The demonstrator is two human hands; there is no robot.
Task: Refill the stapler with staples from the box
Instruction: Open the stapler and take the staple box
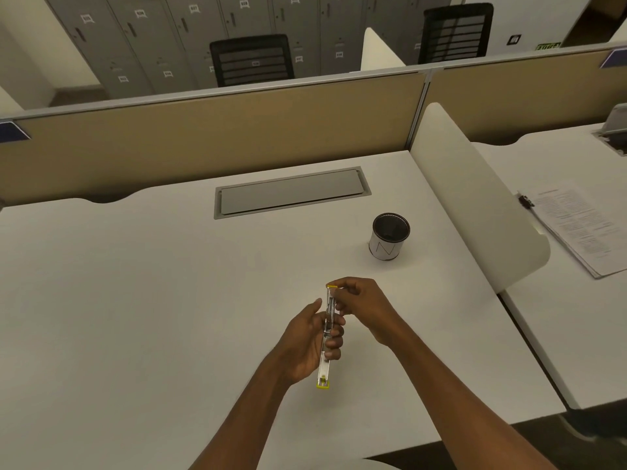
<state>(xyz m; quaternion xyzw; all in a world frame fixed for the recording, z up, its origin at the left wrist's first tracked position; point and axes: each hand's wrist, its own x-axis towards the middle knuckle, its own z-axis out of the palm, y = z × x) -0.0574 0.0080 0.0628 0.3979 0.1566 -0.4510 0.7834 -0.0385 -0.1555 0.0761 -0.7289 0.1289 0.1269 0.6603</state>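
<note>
**Stapler held open above the surface, both hands on it**

Stapler point(327, 334): long, narrow, silver with yellow ends, held in the air over the near middle of the white surface point(169, 283). It runs lengthwise away from the person, near yellow end low, far yellow end higher. Looks opened out flat, metal channel facing up; whether staples lie in it is too small to tell.

Left hand point(314, 337): wraps the lower half of the stapler from the left, grip clamped on it, fingers curled over the right side of the body, thumb pointing up along the left edge.

Right hand point(364, 307): comes in from the right, grip pinched together on the far upper part of the stapler, fingertips at the yellow end.

Staple box: not made out anywhere in view.

Other things on the surface: a cylindrical cup point(389, 236), dark inside, white label outside, stands upright to the far right of the hands, well apart from them. A grey cable hatch point(291, 193) lies flush near the back edge. A white divider point(475, 198) closes off the right side; beyond it, clipped papers point(576, 228) lie on the neighbouring desk.
</note>
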